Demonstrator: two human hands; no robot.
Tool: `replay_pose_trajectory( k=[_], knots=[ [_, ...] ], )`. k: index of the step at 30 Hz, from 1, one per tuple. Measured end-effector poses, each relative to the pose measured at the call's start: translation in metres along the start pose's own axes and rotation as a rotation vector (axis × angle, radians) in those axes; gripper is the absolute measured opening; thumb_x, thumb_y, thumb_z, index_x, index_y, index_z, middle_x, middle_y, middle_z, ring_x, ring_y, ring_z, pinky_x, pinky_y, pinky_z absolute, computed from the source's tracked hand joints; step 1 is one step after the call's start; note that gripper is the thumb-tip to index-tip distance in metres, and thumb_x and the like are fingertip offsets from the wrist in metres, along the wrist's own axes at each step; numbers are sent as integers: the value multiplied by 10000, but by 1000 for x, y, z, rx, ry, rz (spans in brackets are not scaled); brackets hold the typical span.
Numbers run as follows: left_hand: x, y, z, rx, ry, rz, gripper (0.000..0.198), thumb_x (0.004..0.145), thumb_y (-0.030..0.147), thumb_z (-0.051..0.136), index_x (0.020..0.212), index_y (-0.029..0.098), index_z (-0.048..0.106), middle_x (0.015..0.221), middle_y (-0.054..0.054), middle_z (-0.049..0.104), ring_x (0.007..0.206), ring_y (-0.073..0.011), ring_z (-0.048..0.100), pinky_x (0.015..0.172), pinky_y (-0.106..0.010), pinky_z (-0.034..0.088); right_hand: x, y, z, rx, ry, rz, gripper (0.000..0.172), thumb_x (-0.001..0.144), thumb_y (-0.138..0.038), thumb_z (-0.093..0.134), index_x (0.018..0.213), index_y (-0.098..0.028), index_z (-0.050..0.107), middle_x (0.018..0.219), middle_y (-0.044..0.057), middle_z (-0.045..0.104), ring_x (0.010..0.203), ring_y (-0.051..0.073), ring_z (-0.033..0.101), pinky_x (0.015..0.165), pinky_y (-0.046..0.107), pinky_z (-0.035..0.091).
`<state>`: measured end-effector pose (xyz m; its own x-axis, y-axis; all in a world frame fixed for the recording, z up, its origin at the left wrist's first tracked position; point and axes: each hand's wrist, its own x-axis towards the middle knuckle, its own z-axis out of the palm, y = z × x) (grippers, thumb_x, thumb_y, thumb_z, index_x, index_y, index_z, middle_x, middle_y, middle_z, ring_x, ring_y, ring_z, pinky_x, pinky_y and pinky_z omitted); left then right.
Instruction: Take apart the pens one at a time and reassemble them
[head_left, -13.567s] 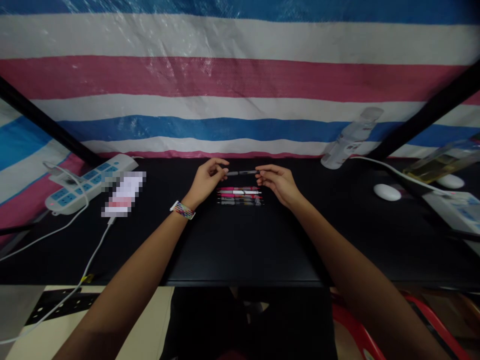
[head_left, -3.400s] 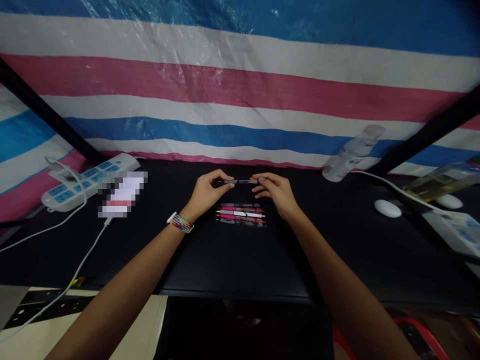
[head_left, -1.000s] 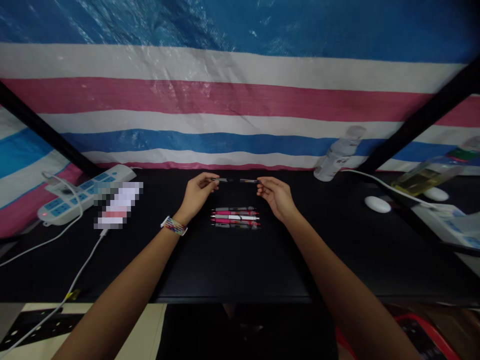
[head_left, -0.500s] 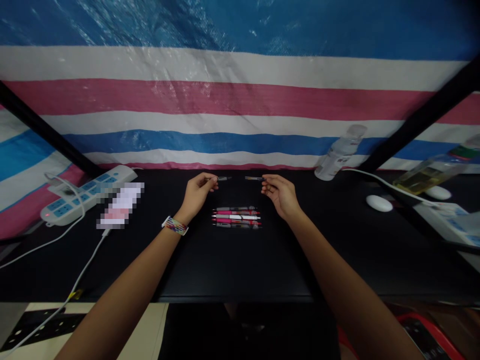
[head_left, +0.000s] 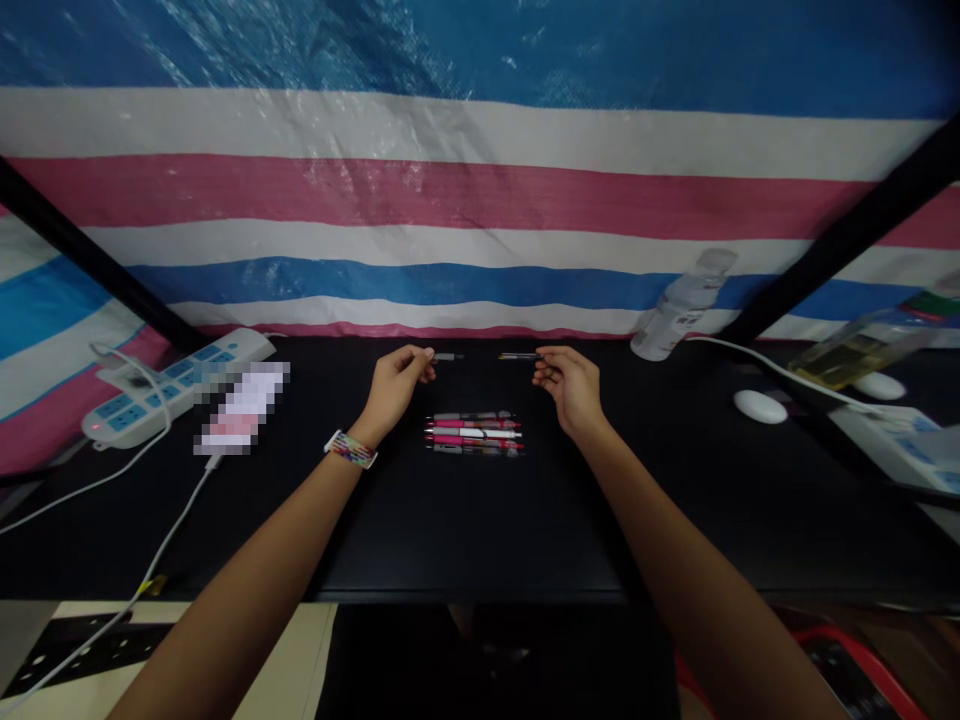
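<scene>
My left hand (head_left: 399, 386) is closed, thumb against fingers, on a short grey pen barrel piece (head_left: 450, 357) whose dark end points right. Across a gap, my right hand (head_left: 570, 388) pinches the rear part of a pen (head_left: 519, 356), with a slim, light-coloured length like a refill pointing left. The two pieces are apart and roughly in line. Below them, between my wrists, several pens lie in a row side by side. Among these are a white pen (head_left: 480, 433), a pink and red pen (head_left: 457, 440) and a dark grey pen (head_left: 469, 449).
A black table (head_left: 472, 540) lies beneath my arms. At left are a power strip (head_left: 187, 385) and a blurred-out phone-like object (head_left: 241, 410) on a white cable. At right stand a white-labelled bottle (head_left: 679, 310), a white mouse-like object (head_left: 760, 406) and a tilted bottle of yellow liquid (head_left: 855, 350).
My right hand has shifted slightly right with its pen part, widening the gap. More of the slim length shows. My left hand has barely moved.
</scene>
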<state>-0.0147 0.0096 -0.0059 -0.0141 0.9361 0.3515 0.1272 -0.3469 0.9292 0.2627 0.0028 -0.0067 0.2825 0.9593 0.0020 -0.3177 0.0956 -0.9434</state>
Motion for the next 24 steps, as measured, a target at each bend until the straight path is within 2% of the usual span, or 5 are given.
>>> replay_pose_trajectory(
  k=[9,15,18,21,24],
  knots=[
    [0,3,0,10,9,6,420,950,546,780,723,201,700,694,-37,700,658,-161,628,673,-299,521,1,-1,-4,-30,0,-16,145,714,-262,756,836,-192,792,690,14,671,649,149,631,653,311,559],
    [-9,2,6,33,-142,-22,303,929,484,801,831,201,761,746,-41,731,689,-175,685,690,-309,566,-12,0,3,-84,-308,85,260,672,-320,916,891,-193,858,798,69,788,753,199,722,779,385,623],
    [-11,2,9,42,-181,-12,175,893,370,824,928,204,781,828,-48,760,727,-175,707,710,-311,569,-13,1,5,-82,-300,110,274,664,-330,941,881,-184,861,784,77,784,739,197,714,771,387,618],
    [-11,2,10,15,-181,40,193,834,289,857,983,206,768,996,-64,788,868,-189,746,797,-316,585,-13,1,6,-41,-301,134,278,661,-340,939,863,-166,859,763,74,766,693,177,683,733,371,603],
    [-12,3,11,-8,-167,12,256,907,375,823,1091,208,764,970,-58,773,823,-178,735,755,-302,573,-14,0,9,0,-308,152,295,640,-348,950,853,-166,858,749,65,761,686,169,678,719,355,593]
  ],
)
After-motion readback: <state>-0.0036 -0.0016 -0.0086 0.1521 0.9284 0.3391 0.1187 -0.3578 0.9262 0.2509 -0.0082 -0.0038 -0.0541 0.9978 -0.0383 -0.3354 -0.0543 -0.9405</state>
